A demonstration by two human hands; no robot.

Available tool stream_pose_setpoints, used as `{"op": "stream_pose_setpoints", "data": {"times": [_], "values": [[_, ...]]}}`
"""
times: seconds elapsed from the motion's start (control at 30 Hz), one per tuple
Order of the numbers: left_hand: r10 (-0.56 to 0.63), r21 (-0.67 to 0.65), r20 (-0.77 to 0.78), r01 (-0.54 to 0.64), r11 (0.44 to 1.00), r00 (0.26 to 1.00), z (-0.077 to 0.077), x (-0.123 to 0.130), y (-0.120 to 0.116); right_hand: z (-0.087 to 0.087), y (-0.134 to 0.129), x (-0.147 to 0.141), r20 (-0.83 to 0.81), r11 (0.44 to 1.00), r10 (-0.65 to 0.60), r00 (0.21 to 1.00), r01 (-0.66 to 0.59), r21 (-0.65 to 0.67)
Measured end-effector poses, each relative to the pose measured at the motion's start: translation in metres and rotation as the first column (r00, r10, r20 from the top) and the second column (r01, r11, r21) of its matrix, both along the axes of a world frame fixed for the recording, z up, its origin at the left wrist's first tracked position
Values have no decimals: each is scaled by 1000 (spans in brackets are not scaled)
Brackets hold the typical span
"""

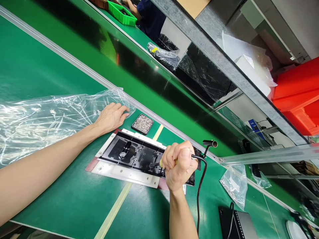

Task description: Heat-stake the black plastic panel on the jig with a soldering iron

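Observation:
My right hand (179, 164) is wrapped in a fist around a corded soldering iron (161, 163). Only a bit of its yellow handle and its dark shaft show past the fingers. The tip points down into a long black plastic housing (129, 156), which lies in a white fixture (124, 171). My left hand (112, 116) rests on the end of a clear plastic bag (62, 113), its fingers loosely bent and a small gap between thumb and forefinger. Just right of it is a small black tray (142, 124) full of tiny metallic pieces.
A metal tube holder (210, 143) stands behind my right hand, and a black cord (199, 196) hangs down beside the wrist. Right of it lie a clear bag (235, 186) and a black-and-grey device (239, 222). Beyond the green partition, a person (151, 20) sits near a green bin (122, 13).

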State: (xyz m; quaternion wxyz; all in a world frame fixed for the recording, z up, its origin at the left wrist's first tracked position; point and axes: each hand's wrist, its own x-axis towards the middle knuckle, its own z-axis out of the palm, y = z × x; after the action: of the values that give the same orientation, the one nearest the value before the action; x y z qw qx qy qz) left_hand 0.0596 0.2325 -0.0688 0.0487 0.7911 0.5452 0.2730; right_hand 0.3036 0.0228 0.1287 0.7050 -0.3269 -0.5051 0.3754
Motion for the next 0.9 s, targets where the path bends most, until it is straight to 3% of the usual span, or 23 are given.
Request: {"op": "stream_pose_setpoints", "data": {"times": [0.43, 0.9], "values": [[-18, -6, 20, 18, 1000, 1000, 4, 0, -2, 0, -1, 1, -16, 999, 34, 999, -34, 19], [-57, -88, -13, 55, 995, 998, 30, 1, -13, -1, -1, 1, -9, 999, 29, 1000, -28, 27]]}}
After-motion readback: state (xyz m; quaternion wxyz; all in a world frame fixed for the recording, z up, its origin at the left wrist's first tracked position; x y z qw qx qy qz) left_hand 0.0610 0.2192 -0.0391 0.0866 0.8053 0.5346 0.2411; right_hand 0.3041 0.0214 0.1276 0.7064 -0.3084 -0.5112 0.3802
